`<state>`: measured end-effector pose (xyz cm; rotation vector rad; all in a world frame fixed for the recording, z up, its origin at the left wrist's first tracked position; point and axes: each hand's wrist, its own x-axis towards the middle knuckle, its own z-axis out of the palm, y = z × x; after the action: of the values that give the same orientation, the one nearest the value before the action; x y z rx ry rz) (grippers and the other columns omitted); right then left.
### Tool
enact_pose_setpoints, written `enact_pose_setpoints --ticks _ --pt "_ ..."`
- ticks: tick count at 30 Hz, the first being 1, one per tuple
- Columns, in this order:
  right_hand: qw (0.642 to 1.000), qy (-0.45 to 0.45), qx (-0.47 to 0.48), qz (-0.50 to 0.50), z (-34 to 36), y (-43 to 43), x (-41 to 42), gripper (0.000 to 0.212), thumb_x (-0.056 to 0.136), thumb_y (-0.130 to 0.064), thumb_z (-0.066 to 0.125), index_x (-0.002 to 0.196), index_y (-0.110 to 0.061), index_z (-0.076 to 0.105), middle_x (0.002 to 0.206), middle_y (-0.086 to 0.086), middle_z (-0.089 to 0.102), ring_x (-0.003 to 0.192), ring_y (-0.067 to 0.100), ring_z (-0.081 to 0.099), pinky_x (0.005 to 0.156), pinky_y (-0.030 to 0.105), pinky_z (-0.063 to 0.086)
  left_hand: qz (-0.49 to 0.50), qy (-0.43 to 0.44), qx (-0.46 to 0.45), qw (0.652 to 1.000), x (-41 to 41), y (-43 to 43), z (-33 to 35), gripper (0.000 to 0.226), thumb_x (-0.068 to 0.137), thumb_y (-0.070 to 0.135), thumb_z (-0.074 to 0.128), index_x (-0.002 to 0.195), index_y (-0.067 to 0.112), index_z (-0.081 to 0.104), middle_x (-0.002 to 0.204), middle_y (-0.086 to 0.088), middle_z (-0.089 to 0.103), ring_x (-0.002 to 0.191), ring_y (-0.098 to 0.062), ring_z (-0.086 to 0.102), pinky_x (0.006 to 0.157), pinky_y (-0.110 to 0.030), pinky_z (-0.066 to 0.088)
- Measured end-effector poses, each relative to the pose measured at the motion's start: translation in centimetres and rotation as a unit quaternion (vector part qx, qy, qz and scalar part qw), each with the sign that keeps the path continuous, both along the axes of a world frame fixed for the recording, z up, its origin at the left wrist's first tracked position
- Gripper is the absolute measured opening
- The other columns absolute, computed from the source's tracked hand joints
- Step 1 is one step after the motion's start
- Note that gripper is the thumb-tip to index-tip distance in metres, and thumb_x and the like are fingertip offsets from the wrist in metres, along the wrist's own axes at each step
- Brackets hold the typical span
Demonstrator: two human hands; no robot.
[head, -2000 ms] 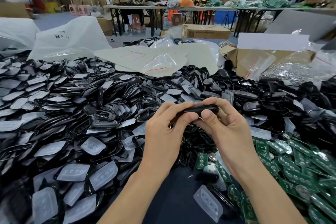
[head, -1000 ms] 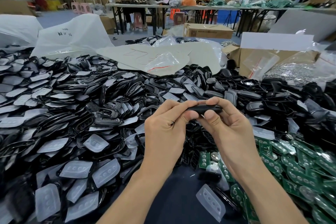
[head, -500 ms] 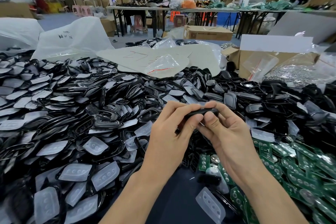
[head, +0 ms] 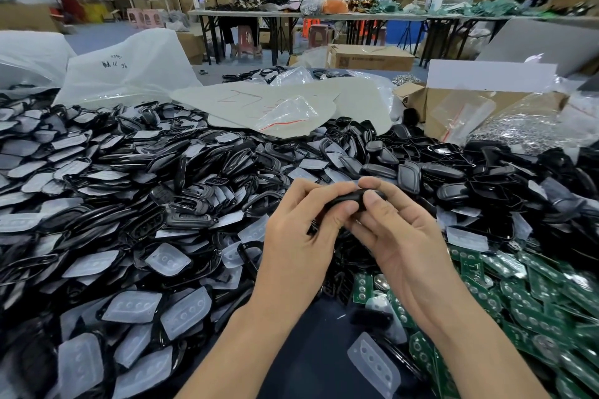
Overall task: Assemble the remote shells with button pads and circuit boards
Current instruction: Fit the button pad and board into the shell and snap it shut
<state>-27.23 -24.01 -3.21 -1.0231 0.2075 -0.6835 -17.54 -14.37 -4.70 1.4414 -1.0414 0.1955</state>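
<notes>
Above the middle of the table, seen from the head camera, a black remote shell [head: 340, 199] is held edge-on between both hands. The left hand [head: 301, 236] pinches its near end between thumb and curled fingers; the right hand [head: 398, 236] grips the far end, forefinger curled over the top and thumb beneath. Below and to the left spreads a heap of black shells [head: 194, 201] mixed with translucent button pads [head: 186, 311]. Green circuit boards [head: 518, 295] lie at the lower right, and one loose button pad [head: 372, 363] rests on the dark tabletop [head: 308, 350] just beside them. Behind the heap, a white plastic bag [head: 129, 74] bears black handwriting that may end in "96". A grey card sheet [head: 246, 100] carries red marker strokes too loose to read, with a small clear zip bag [head: 288, 113] lying on it. Printing on the cardboard box [head: 369, 57] beyond is too small to read.
</notes>
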Motion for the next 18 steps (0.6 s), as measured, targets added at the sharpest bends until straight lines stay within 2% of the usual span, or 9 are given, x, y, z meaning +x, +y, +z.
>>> enact_pose_setpoints --ticks 2,3,5,8,10,13,18 --pt "1.000 0.008 -0.015 -0.001 -0.2 -0.1 0.1 0.020 0.089 -0.017 0.065 0.104 -0.018 0.078 0.103 0.010 0.076 0.099 0.021 0.074 0.086 0.031 0.060 -0.002 0.025 0.012 1.000 0.0 0.0 0.0 0.018 0.096 0.024 0.069 0.110 0.035 0.074 0.098 0.011 0.064 0.090 -0.012 0.066 0.078 -0.015 0.048" --pt "0.999 0.018 -0.034 -0.012 -0.3 -0.1 0.1 0.021 0.089 -0.019 0.065 0.106 -0.021 0.078 0.102 0.008 0.076 0.097 0.019 0.074 0.086 0.031 0.060 -0.016 0.069 0.016 0.997 0.2 0.0 0.1 0.017 0.095 0.026 0.069 0.106 0.038 0.074 0.094 0.010 0.067 0.084 -0.009 0.066 0.075 -0.017 0.050" --pt "0.993 0.050 -0.094 -0.040 -0.4 -0.2 0.1 0.024 0.087 -0.025 0.067 0.109 -0.029 0.077 0.104 0.004 0.076 0.100 0.018 0.073 0.086 0.028 0.059 -0.079 0.211 0.016 0.974 0.6 -0.1 0.3 0.012 0.095 0.025 0.069 0.101 0.033 0.076 0.081 0.008 0.069 0.066 -0.008 0.062 0.066 -0.023 0.053" --pt "0.978 0.078 -0.190 -0.045 -0.7 -0.5 -0.2 0.033 0.086 -0.034 0.071 0.118 -0.040 0.072 0.116 -0.001 0.075 0.107 0.017 0.073 0.089 0.024 0.058 -0.183 0.432 -0.016 0.883 1.1 -0.1 0.9 0.012 0.087 0.025 0.073 0.096 0.019 0.080 0.079 -0.004 0.065 0.055 -0.009 0.053 0.054 -0.022 0.049" --pt "0.964 0.095 -0.242 -0.050 -0.7 -0.5 -0.3 0.038 0.085 -0.040 0.072 0.123 -0.045 0.068 0.118 -0.008 0.074 0.104 0.014 0.073 0.090 0.024 0.057 -0.217 0.519 -0.036 0.826 1.3 -0.2 1.1 0.016 0.080 0.023 0.074 0.092 0.014 0.081 0.082 -0.006 0.067 0.052 -0.006 0.050 0.047 -0.018 0.045" --pt "0.953 0.104 -0.275 -0.071 -0.8 -0.6 -0.3 0.037 0.088 -0.039 0.073 0.122 -0.050 0.067 0.114 -0.011 0.075 0.096 0.012 0.074 0.087 0.021 0.057 -0.242 0.555 -0.027 0.796 1.4 -0.2 1.1 0.013 0.079 0.021 0.074 0.087 0.014 0.080 0.080 -0.003 0.070 0.049 -0.005 0.050 0.043 -0.016 0.043" --pt "0.944 0.113 -0.297 -0.088 -0.9 -0.5 -0.2 0.043 0.078 -0.064 0.070 0.120 -0.054 0.066 0.108 -0.013 0.076 0.096 0.009 0.073 0.089 0.022 0.056 -0.251 0.559 -0.017 0.790 1.5 -0.1 0.9 0.019 0.080 0.021 0.074 0.095 0.010 0.077 0.081 -0.002 0.071 0.050 -0.006 0.052 0.044 -0.017 0.045"
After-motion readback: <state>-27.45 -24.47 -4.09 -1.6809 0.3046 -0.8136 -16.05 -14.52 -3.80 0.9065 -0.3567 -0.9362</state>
